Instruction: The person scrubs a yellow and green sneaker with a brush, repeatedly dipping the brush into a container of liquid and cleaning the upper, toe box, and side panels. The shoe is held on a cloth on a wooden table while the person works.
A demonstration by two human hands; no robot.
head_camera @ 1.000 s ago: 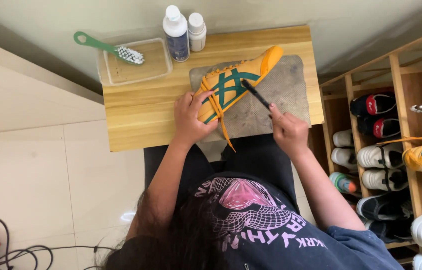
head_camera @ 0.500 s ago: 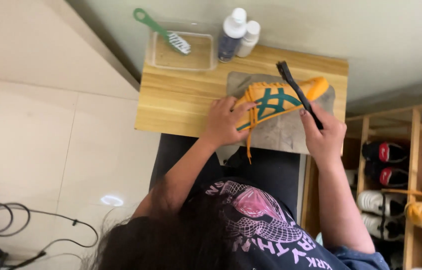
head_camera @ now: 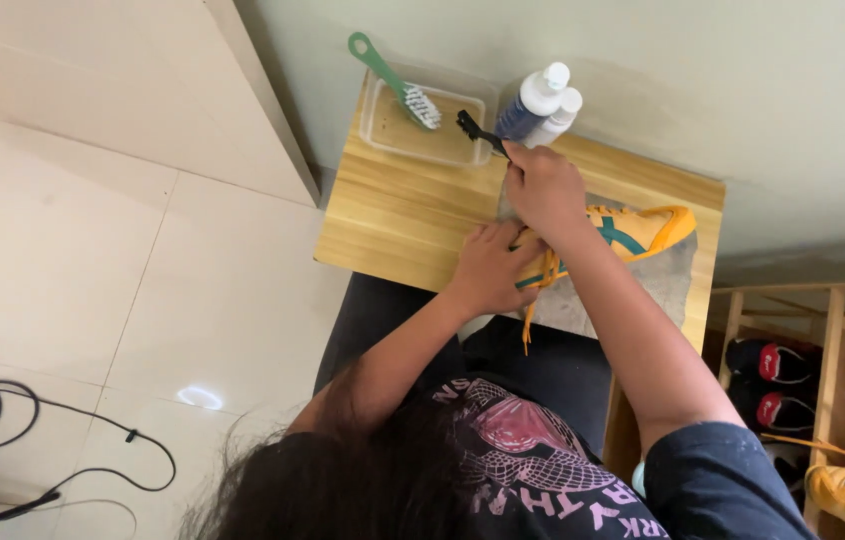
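Note:
An orange sneaker with green stripes and orange laces lies on a grey cloth on a small wooden table. My left hand grips the sneaker's toe end. My right hand reaches across the shoe toward the back left and holds a small black brush, its head over the edge of a clear plastic tub. A green-handled brush rests in that tub.
Two bottles stand behind my right hand by the wall. A wooden shoe rack with several shoes is at the right. Black cables lie on the tiled floor at the left.
My right hand has swung the black brush from over the sneaker to the tub at the back left. The view has shifted right and tilted. My left hand stays on the shoe.

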